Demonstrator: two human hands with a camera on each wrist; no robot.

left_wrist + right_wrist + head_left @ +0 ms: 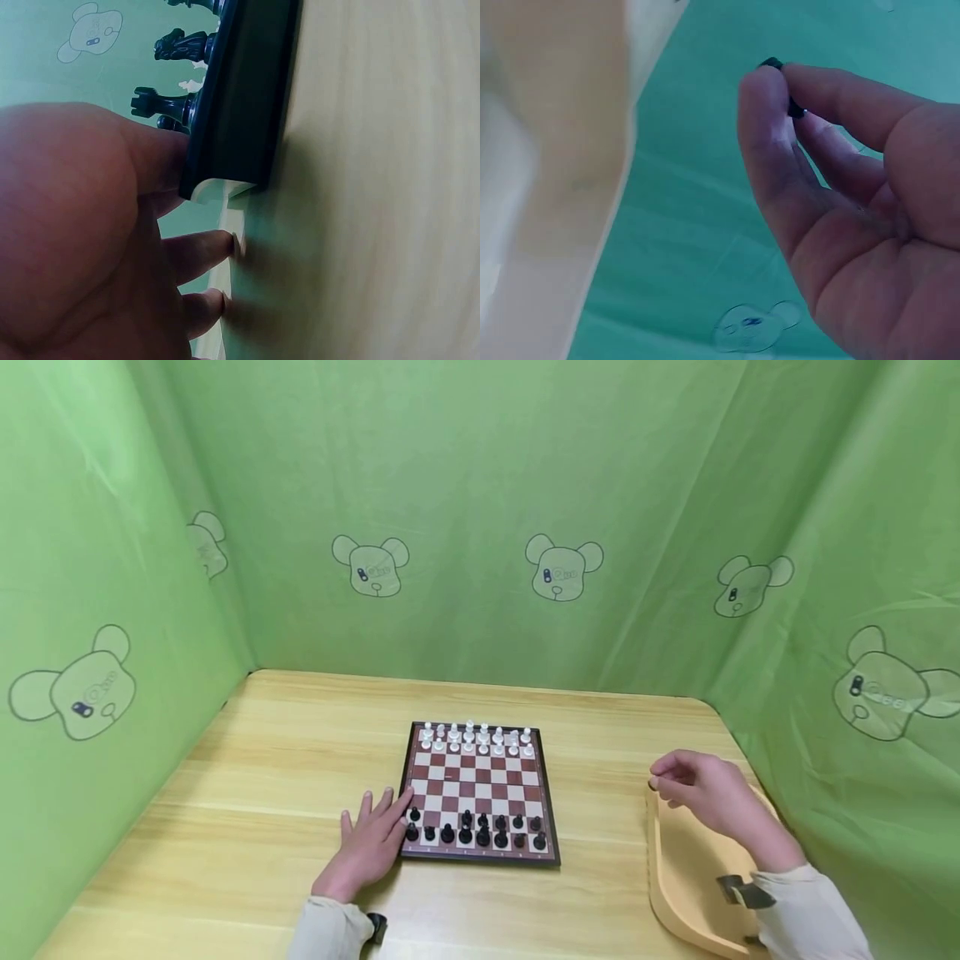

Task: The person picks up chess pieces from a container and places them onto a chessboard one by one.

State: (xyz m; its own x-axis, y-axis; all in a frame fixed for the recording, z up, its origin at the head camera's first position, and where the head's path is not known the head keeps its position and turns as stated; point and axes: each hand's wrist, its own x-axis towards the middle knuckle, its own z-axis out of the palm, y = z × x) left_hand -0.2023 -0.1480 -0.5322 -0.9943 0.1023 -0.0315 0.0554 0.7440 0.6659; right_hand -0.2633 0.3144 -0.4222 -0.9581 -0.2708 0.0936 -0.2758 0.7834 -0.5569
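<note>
A chessboard (480,789) with red-brown and white squares lies on the table. White chess pieces (468,739) stand in two rows at its far side, black chess pieces (483,837) along its near side. In the second black row, two squares near the left have no piece. My left hand (363,852) rests at the board's left edge with fingers extended, its thumb beside the near-left corner. Over the tray's far-left corner, my right hand (705,789) pinches a small black chess piece (797,111) between thumb and fingertips, which hide most of it.
A yellow-orange tray (660,881) with a raised rim sits on the right side of the wooden table (300,710), under my right forearm. Near my right wrist, dark items show inside it. Green curtains (465,485) with bear-head drawings enclose the table at the back and both sides.
</note>
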